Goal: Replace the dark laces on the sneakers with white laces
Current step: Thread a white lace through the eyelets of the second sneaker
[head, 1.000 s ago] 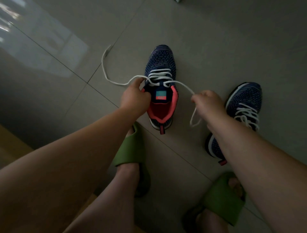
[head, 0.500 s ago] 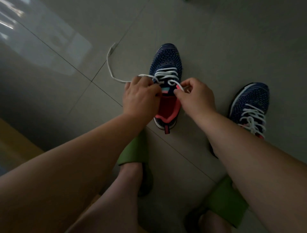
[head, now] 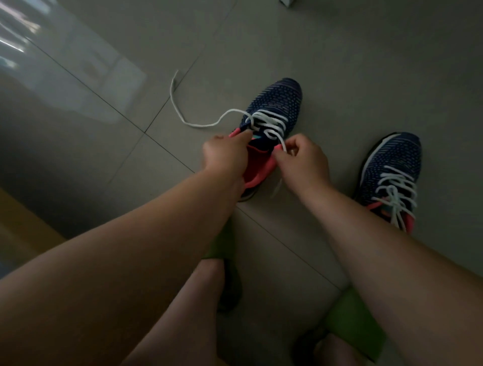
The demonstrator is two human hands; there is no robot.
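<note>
Both hands (head: 264, 159) pinch the sneaker (head: 271, 115); its tongue label is unreadable.

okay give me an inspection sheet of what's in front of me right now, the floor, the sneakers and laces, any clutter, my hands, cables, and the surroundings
Surface: grey tiled floor, glossy, window glare at upper left.
Job's things: near sneaker, navy knit with coral lining, white lace threaded through most eyelets; one loose end trails left across the floor. Second sneaker stands apart to the right, white lace through it and left loose. No dark laces seen.
Clutter: small pale object at the top edge, too cropped to identify.
Hands: left hand grips the near sneaker's collar; right hand pinches the lace at the collar's right side.
Cables: nothing seen.
Surroundings: green slippers on the person's feet; yellowish wood edge at left.
</note>
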